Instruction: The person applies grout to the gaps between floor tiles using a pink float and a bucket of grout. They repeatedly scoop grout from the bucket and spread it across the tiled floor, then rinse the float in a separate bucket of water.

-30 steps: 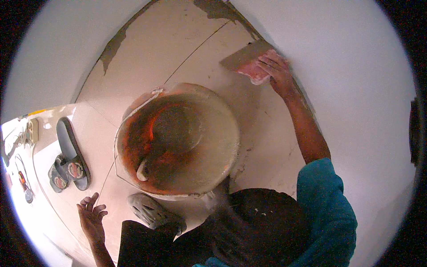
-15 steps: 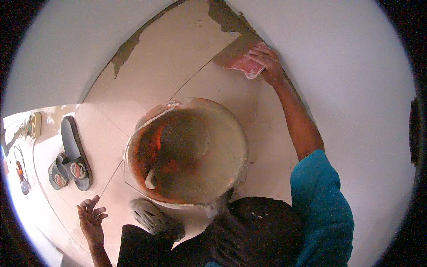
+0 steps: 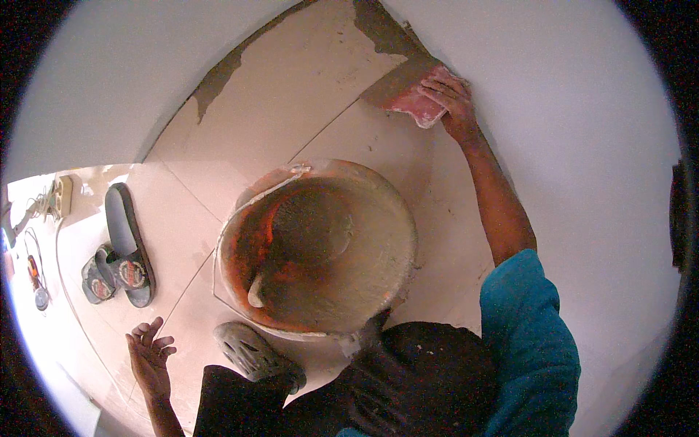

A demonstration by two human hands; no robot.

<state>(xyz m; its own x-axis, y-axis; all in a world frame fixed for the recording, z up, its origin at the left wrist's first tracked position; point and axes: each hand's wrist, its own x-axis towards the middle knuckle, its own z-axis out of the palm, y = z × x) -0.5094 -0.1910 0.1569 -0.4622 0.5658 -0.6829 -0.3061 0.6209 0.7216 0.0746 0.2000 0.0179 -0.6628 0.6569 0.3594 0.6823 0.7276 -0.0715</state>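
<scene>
My right hand [image 3: 449, 101] grips a flat scraper with a pink handle [image 3: 415, 108] and a grey blade [image 3: 387, 87], held low at the floor beside the right wall's base. A round bucket [image 3: 382, 247] with orange-stained, grey-crusted inside and a wire handle stands in the middle; a pale object [image 3: 256, 290] lies inside it, too indistinct to name. My left hand [image 3: 149, 351] is raised at lower left, fingers loosely apart and holding nothing, near my foot in a grey perforated clog [image 3: 249, 353].
Tiled floor [image 3: 182, 226] meets white walls [image 3: 582, 146] in a corner, with rough grey patches [image 3: 218, 84] along the edge. At left lie black slides [image 3: 124, 218], a power strip [image 3: 64, 197] with cables and an orange-handled tool [image 3: 33, 273].
The view has shifted, so floor and bucket sit farther right in the picture. My right hand and scraper have slid slightly left and farther away along the floor. My left hand stays open.
</scene>
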